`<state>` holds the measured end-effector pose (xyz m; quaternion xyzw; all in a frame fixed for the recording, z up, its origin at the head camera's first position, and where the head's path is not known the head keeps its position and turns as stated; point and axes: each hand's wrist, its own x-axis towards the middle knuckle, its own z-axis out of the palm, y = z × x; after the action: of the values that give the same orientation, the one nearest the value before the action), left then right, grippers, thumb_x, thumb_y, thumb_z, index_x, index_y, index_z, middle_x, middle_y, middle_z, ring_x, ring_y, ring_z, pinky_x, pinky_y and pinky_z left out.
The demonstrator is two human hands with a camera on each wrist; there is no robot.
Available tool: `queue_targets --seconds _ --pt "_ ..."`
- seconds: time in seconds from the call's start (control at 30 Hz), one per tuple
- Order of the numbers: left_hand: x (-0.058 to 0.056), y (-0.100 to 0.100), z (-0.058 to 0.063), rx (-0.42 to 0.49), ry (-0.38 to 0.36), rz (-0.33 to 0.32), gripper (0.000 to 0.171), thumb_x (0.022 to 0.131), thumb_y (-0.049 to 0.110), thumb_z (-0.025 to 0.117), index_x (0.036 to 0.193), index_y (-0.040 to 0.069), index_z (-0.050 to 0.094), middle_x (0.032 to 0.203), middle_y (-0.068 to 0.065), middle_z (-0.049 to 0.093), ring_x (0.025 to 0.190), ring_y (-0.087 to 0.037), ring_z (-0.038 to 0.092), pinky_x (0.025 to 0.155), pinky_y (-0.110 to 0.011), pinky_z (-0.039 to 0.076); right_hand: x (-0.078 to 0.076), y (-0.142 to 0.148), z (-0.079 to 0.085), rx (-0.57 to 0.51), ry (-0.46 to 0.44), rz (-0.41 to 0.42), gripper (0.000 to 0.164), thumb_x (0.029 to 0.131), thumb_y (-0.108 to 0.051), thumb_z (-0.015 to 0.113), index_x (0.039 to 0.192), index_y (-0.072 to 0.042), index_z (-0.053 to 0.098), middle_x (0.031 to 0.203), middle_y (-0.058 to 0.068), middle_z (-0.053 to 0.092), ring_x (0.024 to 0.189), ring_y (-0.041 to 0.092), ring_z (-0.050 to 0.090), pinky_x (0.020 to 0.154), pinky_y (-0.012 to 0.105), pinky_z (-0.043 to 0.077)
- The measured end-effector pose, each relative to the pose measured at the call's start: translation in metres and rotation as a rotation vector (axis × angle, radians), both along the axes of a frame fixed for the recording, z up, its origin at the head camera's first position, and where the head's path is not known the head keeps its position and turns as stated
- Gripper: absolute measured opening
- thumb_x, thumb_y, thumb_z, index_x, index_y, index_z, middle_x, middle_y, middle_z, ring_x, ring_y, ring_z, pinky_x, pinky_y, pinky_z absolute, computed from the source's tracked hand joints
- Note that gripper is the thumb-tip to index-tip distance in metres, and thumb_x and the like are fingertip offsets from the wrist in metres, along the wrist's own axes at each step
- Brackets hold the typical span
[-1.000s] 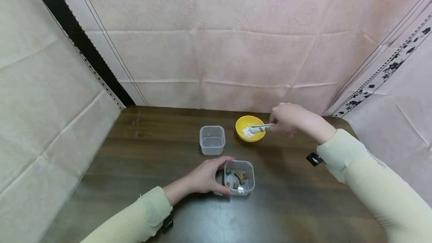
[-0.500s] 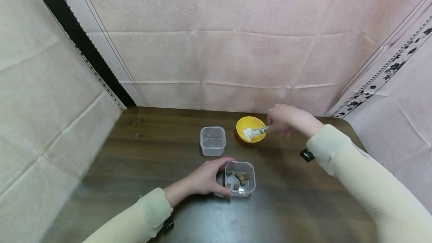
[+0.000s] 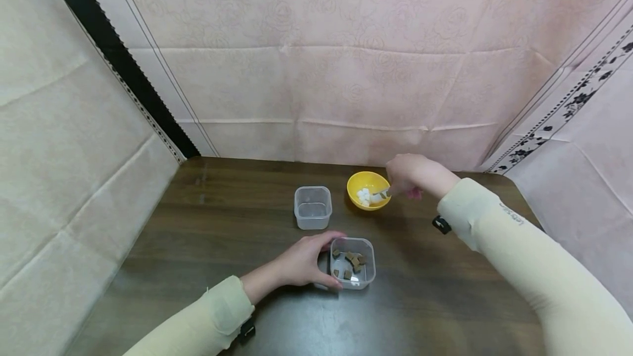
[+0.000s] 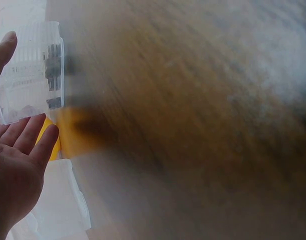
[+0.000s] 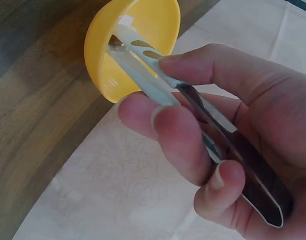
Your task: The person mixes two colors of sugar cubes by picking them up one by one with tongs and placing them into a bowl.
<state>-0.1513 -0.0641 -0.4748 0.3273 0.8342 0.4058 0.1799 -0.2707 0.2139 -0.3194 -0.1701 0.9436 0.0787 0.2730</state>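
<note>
My left hand (image 3: 304, 261) holds the near clear plastic container (image 3: 367, 279) from its left side, thumb in front and fingers behind. Several brown cubes (image 3: 356, 264) lie inside it. In the left wrist view, the container (image 4: 23, 75) sits between thumb and straighter fingers. With my right hand (image 3: 406, 173) I grip tongs (image 5: 158, 90) with pale green arms and a metal handle. Their tips reach into the yellow bowl (image 5: 94, 60), where white cubes (image 3: 364, 196) lie. Between the tips a small brown patch (image 5: 114, 42) shows; I cannot tell what it is.
A second clear container (image 3: 313, 209) stands behind the first, to the left of the yellow bowl; nothing shows inside it. The dark wooden table (image 3: 237, 202) meets a pale patterned cloth (image 3: 321, 98) at its back edge. More cloth hangs at both sides.
My right hand has moved slightly left and down, carrying the tongs deeper into the yellow bowl. The left hand keeps its hold on the near container.
</note>
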Motion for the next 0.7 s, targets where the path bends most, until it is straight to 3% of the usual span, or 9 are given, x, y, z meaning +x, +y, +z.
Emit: queue_targets --seconds 0.3,0.53,0.7 --pt "0.000 0.000 0.000 -0.001 0.009 -0.004 0.096 0.077 0.042 0.098 0.157 0.024 0.048 0.148 0.001 0.064 0.135 -0.013 0.059 0.118 -0.039 0.047 -0.003 -0.004 -0.006 0.040 0.015 -0.014 0.033 0.097 -0.035 0.077 0.088 -0.004 0.076 0.067 0.006 0.071 0.057 0.019 0.072 0.049 0.025 0.056" --pt "0.000 0.000 0.002 -0.003 0.005 -0.004 0.097 0.077 0.040 0.098 0.157 0.022 0.048 0.148 0.000 0.064 0.135 -0.014 0.059 0.118 -0.040 0.046 -0.002 0.000 0.002 0.005 0.003 -0.042 0.034 0.098 -0.037 0.076 0.078 -0.010 0.073 0.069 0.007 0.072 0.056 0.018 0.071 0.050 0.025 0.056" --pt "0.000 -0.001 0.002 -0.008 0.000 -0.004 0.096 0.078 0.041 0.098 0.157 0.023 0.048 0.149 0.001 0.063 0.136 -0.014 0.059 0.118 -0.040 0.046 -0.001 0.011 0.009 -0.087 -0.039 -0.033 0.034 0.099 -0.032 0.073 0.074 -0.010 0.072 0.067 0.007 0.072 0.055 0.018 0.069 0.047 0.024 0.053"
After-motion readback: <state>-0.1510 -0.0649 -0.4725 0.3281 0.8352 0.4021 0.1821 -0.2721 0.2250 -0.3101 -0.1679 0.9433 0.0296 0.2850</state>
